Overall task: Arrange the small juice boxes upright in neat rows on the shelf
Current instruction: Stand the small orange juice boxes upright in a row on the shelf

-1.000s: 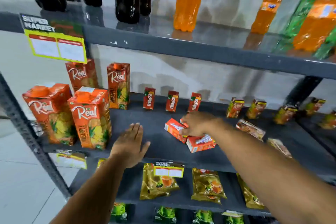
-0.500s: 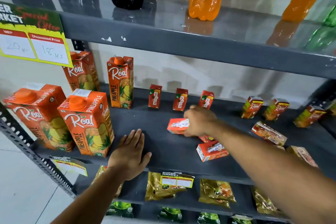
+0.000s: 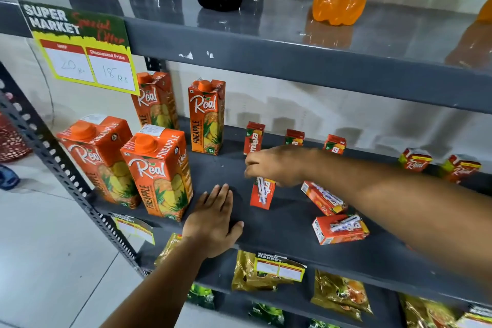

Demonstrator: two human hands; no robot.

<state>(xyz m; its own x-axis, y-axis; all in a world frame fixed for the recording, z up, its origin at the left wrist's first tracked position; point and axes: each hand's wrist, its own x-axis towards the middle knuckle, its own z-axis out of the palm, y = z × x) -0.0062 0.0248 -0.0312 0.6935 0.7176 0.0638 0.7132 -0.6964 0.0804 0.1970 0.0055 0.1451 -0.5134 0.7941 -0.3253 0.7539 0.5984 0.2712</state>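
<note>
My right hand (image 3: 277,165) pinches a small juice box (image 3: 262,193) upright on the shelf (image 3: 279,224); left hand (image 3: 213,217) flat, empty. Best squared beneath the back-row box (image 3: 253,138) before release.

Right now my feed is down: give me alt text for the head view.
The right hand holds a small red juice box upright on the grey middle shelf, while the left hand lies flat on the shelf's front edge. Two more small boxes lie on their sides nearby.
</note>
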